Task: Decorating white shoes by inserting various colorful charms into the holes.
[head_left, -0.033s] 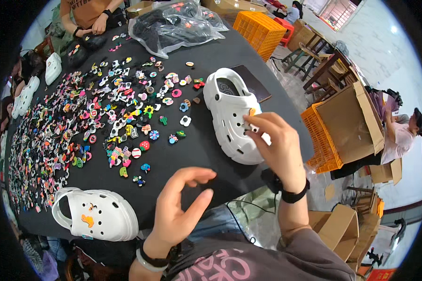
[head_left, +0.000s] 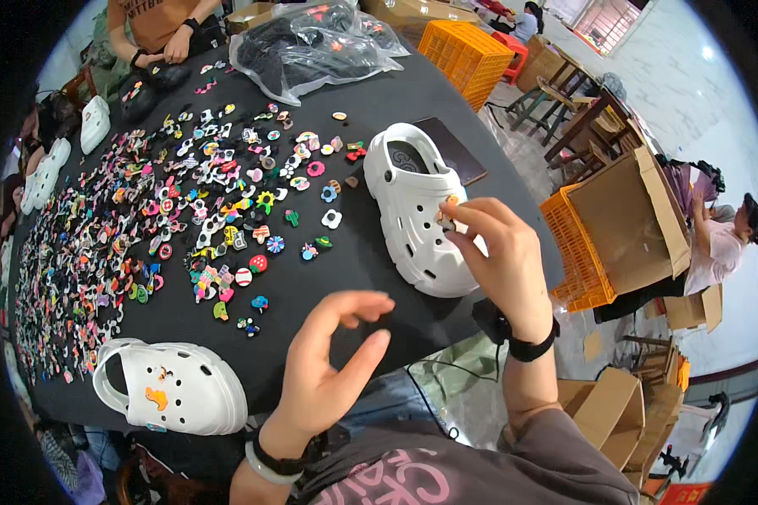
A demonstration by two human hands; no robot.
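A white clog (head_left: 408, 194) lies on the black table (head_left: 354, 269) in front of me. My right hand (head_left: 505, 261) rests against the clog's right side and pinches a small orange charm (head_left: 451, 201) against its upper. My left hand (head_left: 333, 370) hovers over the near table edge with its fingers spread and holds nothing. A second white clog (head_left: 177, 387) carrying an orange charm lies at the lower left. Several small colourful charms (head_left: 143, 227) cover the left half of the table.
A plastic bag of dark items (head_left: 312, 46) lies at the far end, and a dark flat pad (head_left: 456, 147) sits beside the clog. Another person's hands (head_left: 164, 46) work at the far left. Orange crates (head_left: 467, 50) (head_left: 577, 252), a cardboard box (head_left: 632, 219) and a seated person (head_left: 720, 244) are on the right.
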